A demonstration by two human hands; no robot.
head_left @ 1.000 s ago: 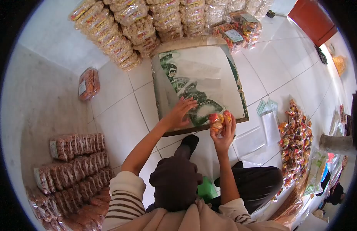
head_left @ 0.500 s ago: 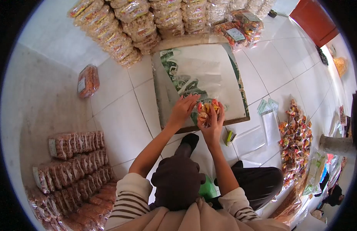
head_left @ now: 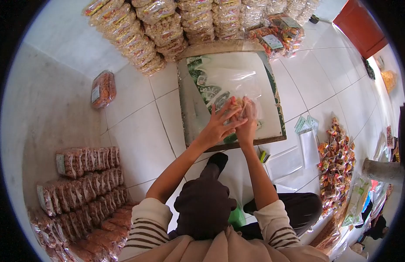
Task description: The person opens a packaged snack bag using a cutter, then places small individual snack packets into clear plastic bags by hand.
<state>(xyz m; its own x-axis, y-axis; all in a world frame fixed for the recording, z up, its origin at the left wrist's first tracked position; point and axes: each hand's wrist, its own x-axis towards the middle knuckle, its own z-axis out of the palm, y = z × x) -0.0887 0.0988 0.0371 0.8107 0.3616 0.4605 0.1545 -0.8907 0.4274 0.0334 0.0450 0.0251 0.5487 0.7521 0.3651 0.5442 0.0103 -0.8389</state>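
Over the low table (head_left: 228,70), my right hand (head_left: 247,125) is wrapped round small packets of snacks (head_left: 240,106), which sit at the mouth of a clear plastic bag (head_left: 246,83) or inside it; I cannot tell which. My left hand (head_left: 220,126) has its fingers spread and touches the left side of the packets. The clear bag lies flat on the tabletop beyond both hands. Part of the packets is hidden behind my fingers.
Stacked snack bags (head_left: 167,30) stand behind the table. Rows of brown packets (head_left: 89,161) lie at the left. Right of the table are clear plastic sheets (head_left: 284,163), green labels (head_left: 306,124), a stapler-like object (head_left: 264,156) and a heap of small packets (head_left: 336,161).
My right hand has carried the packets left and forward onto the table, to the clear bag. My left hand has come against them. The view has shifted slightly.
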